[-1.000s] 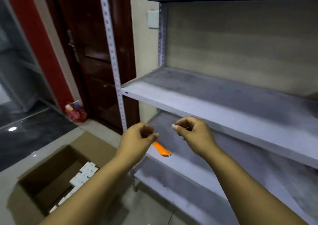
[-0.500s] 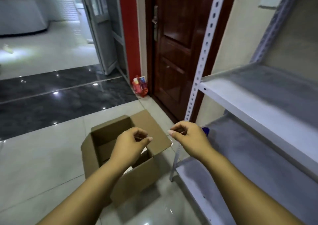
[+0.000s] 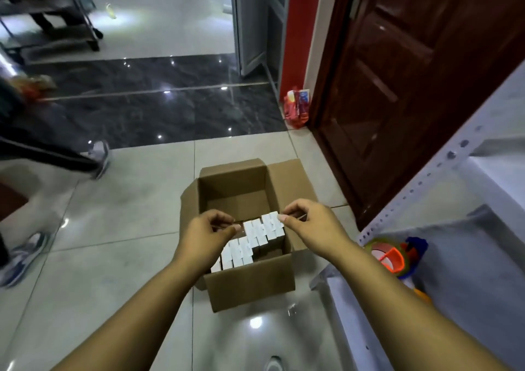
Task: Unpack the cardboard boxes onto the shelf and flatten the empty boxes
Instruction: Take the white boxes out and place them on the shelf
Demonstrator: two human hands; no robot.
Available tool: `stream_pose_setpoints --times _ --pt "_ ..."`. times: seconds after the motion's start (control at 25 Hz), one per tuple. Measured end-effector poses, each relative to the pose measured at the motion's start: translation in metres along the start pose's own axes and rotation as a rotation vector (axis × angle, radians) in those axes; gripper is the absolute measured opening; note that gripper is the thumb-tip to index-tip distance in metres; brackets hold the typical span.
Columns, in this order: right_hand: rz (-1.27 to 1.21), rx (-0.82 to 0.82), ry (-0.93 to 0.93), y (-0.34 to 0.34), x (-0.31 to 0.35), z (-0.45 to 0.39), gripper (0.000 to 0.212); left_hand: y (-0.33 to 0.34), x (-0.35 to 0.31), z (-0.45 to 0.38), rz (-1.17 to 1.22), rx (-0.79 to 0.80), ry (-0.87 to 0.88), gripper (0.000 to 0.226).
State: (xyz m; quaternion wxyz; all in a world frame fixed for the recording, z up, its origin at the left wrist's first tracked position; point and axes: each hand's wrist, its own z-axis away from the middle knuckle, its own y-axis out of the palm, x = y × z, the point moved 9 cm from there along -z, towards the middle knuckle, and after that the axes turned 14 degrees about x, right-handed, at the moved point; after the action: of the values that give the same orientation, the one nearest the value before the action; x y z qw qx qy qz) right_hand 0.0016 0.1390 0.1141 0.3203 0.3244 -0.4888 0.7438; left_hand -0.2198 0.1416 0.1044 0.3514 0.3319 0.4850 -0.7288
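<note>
Both hands [image 3: 257, 227] over open box [image 3: 250, 282] (far half bare), shelf [image 3: 468, 245] right

Open cardboard box [image 3: 250, 282] on the tile floor [image 3: 113, 257], flaps folded out, top unobstructed; far half of the inside is bare, near half packed with upright white packs [image 3: 250, 243], both hands hovering right over them. Shelf post [image 3: 420, 183] and lower shelf edge stand just right of the box, with a tape dispenser [image 3: 397, 257] sitting on that shelf near the corner, taking up room there. Left of the box bare floor is free, but another person's feet [image 3: 22, 254] are further left, and the brown door [image 3: 397, 86] is closed behind.
</note>
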Motion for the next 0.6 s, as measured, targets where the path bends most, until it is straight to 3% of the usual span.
stream_pose_setpoints --times 0.24,0.6 --pt "0.036 0.133 0.093 0.043 -0.020 -0.056 0.016 -0.021 0.058 -0.029 -0.009 -0.013 -0.145 0.013" --pt "0.146 0.148 0.295 0.081 -0.045 -0.130 0.017 -0.044 0.119 -0.103 -0.035 0.130 -0.213 0.015"
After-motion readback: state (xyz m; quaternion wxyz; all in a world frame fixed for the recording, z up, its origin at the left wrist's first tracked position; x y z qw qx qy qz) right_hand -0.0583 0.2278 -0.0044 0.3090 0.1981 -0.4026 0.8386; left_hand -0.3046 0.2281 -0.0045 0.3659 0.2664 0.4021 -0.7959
